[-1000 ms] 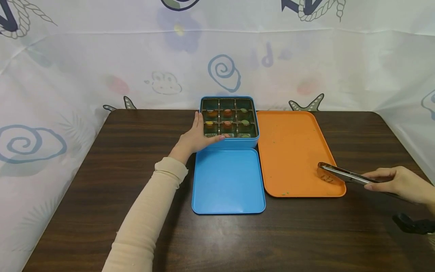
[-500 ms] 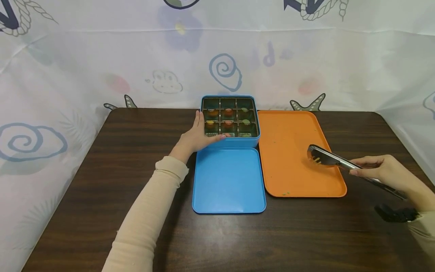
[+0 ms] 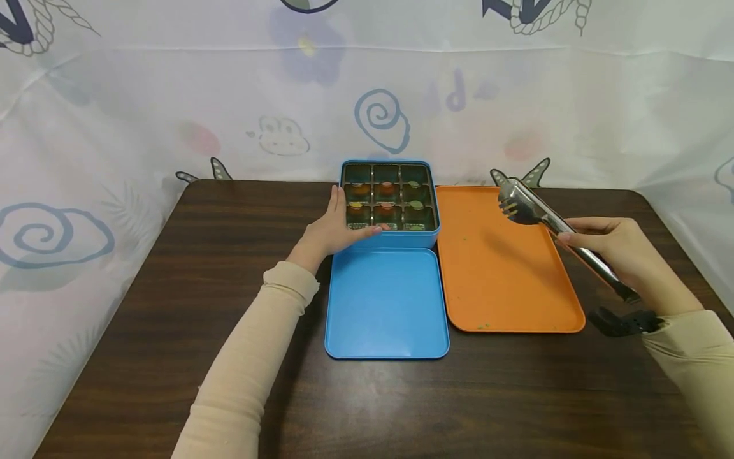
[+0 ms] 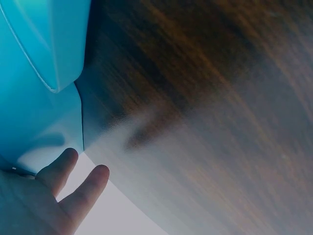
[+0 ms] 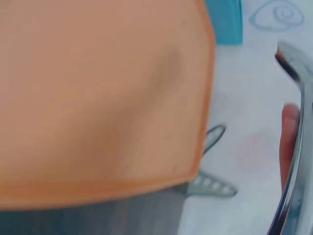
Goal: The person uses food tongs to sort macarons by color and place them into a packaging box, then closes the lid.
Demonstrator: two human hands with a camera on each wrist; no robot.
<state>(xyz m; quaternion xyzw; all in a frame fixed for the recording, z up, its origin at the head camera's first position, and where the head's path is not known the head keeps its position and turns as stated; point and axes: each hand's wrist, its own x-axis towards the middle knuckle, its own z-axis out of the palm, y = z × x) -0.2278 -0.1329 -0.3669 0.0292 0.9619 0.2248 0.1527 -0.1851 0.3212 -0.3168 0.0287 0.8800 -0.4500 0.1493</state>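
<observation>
My left hand [image 3: 327,234] rests at the near left corner of a blue box [image 3: 410,240], straight fingers along its left side and thumb along the front. Inside the box, a divided insert has small orange, yellow and green pieces in several compartments; the top row looks dark. In the left wrist view, two outstretched fingers [image 4: 88,191] show beside the blue wall. My right hand [image 3: 613,248] grips metal tongs [image 3: 553,222], raised over the far right of an orange tray [image 3: 493,280]. I cannot tell what the tongs hold; an orange-brown bit shows at their tip in the right wrist view.
A shallow blue lid [image 3: 387,306] lies directly in front of the box, with the orange tray to the right of both. Green crumbs [image 3: 483,326] lie near the tray's front edge. A patterned white cloth [image 3: 298,95] hangs behind the dark wooden table [image 3: 189,287].
My right hand has lifted the tongs from the tray's near right corner and carried them up, away from me and slightly left. My left hand stays at the box.
</observation>
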